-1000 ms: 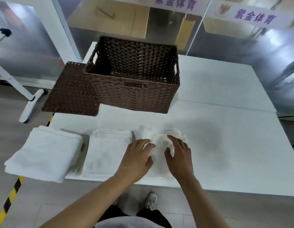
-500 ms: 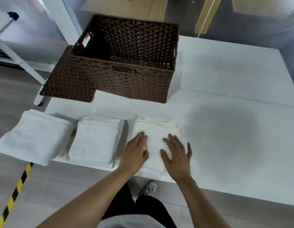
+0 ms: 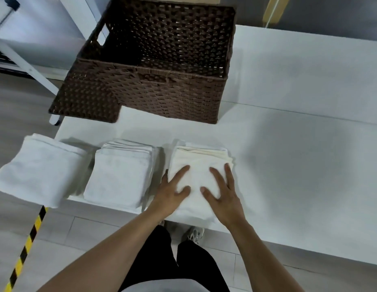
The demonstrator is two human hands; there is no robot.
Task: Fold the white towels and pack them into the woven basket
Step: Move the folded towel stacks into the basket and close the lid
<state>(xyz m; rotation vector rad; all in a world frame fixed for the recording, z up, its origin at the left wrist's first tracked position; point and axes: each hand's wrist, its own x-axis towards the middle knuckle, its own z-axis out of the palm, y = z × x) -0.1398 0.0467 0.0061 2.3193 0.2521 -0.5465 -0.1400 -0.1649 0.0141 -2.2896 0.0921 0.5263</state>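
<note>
Three folded white towels lie in a row along the table's near edge. The right folded towel has both hands flat on it: my left hand presses its left half and my right hand its right half, fingers straight and spread. The middle folded towel lies just left of my left hand. The left folded towel hangs partly over the table's left corner. The dark brown woven basket stands empty behind the towels, its open top facing up.
A flat brown woven lid lies at the basket's left, overhanging the white table. White stand legs and yellow-black floor tape are at the left. My legs and shoes are below the table edge.
The crumpled towel under my hands has been flattened into a neat fold. Both hands slid a little toward me and spread flat. The camera has tilted down and closer.
</note>
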